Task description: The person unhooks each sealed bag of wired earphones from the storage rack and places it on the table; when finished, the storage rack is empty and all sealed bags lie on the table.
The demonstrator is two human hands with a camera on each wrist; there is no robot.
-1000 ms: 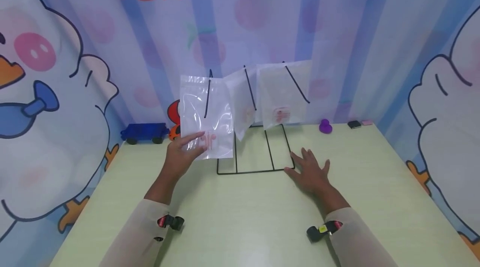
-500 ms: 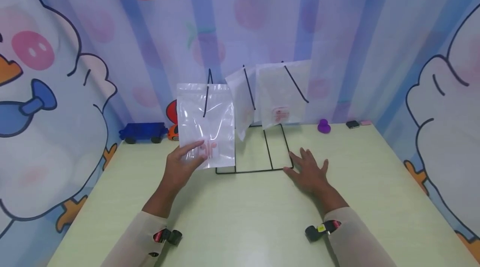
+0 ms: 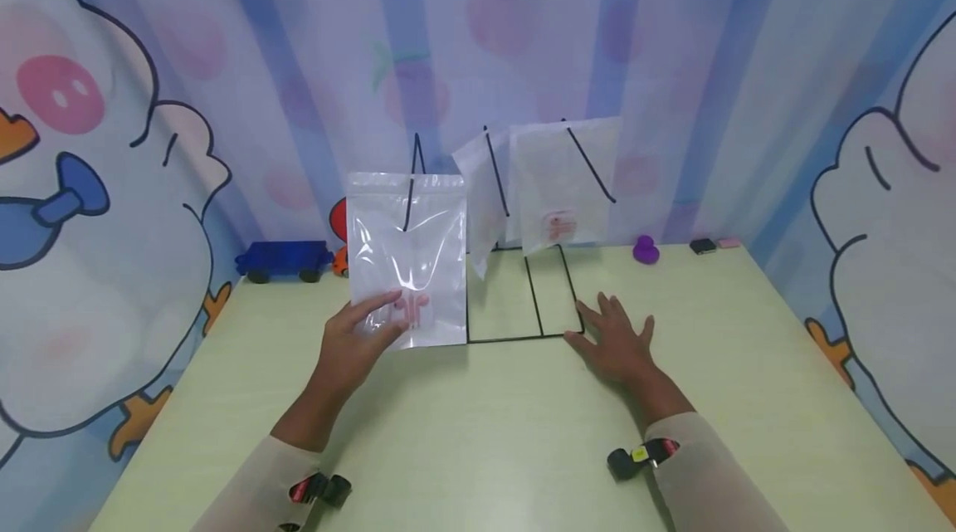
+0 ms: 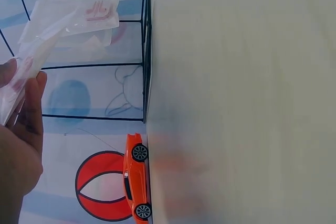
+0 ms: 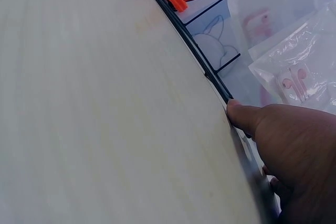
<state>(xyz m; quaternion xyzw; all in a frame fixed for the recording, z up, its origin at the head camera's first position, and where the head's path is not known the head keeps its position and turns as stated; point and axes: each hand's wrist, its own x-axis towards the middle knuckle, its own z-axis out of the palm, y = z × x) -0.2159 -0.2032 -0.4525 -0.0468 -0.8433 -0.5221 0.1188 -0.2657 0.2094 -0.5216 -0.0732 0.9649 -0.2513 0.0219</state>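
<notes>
While your left hand (image 3: 351, 343) sits just left of centre in the head view, its thumb and fingers pinch the lower edge of a clear plastic pouch (image 3: 407, 254) and hold it upright in front of the left end of the black wire rack (image 3: 523, 300). You can see a pink printed mark near the pouch's bottom, right by your fingertips. The left wrist view shows the same grip from the side — the pouch (image 4: 23, 72) runs edge-on past your thumb at the left of the frame.

Your right hand (image 3: 616, 343) lies flat on the pale green table (image 3: 478, 432), right of centre, fingers straight and a little spread, its fingertips touching the rack's front right corner. In the right wrist view your thumb (image 5: 247, 115) presses against the rack's base wire (image 5: 194, 51).

Two more pouches (image 3: 548, 183) hang on the rack's slanted prongs, above and right of the one you hold. Behind the rack, along the far edge of the table, stand a blue toy truck (image 3: 280, 261) at left, an orange toy car (image 4: 135, 177) beside it — mostly hidden in the head view — and a small purple duck (image 3: 646, 251) to the right.
</notes>
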